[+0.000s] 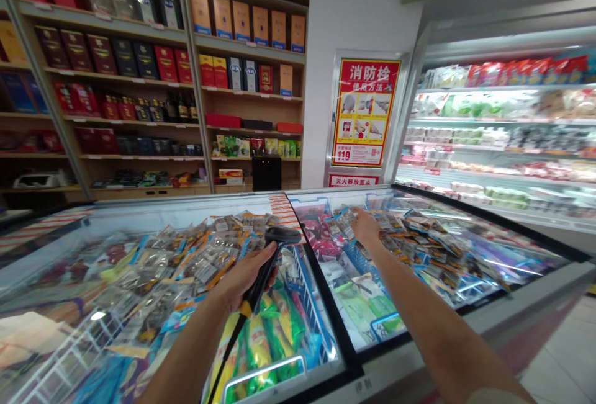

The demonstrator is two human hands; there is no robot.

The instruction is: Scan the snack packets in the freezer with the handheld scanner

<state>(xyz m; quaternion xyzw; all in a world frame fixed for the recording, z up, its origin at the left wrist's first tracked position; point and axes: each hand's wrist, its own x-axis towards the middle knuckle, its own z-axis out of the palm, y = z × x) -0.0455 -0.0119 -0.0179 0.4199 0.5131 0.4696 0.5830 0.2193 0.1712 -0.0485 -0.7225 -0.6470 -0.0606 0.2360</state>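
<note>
- Left hand (249, 273): fingers closed around the handle of a black scanner (282, 235). The scanner is tilted, head uppermost.
- Cable (226, 354): black; runs from the base of the handle down toward the lower edge of the view.
- Scanner position: above the left section of the freezer (328, 298), near the dark divider between the two sections.
- Right hand (365, 226): extends over the right section to its far side. The fingers are at a small packet (343, 224); whether they grip it or only touch it cannot be told.
- Packet position: at the far side of the right section, just beside pink bags (321, 239).
- Right section, other contents: a pile of brown packets (433, 246) to the right of the hand; pale green packs (356, 301) nearer the front.
- Left section contents: clear packets (212, 258) in a heap; green and yellow bags (258, 345) below the scanner, beside a wire rack (305, 292).
- Background: shelves (128, 78) with boxes and bottles at left; a red and yellow poster (366, 112) on the wall at centre; a lit, stocked chiller (503, 121) at right.
</note>
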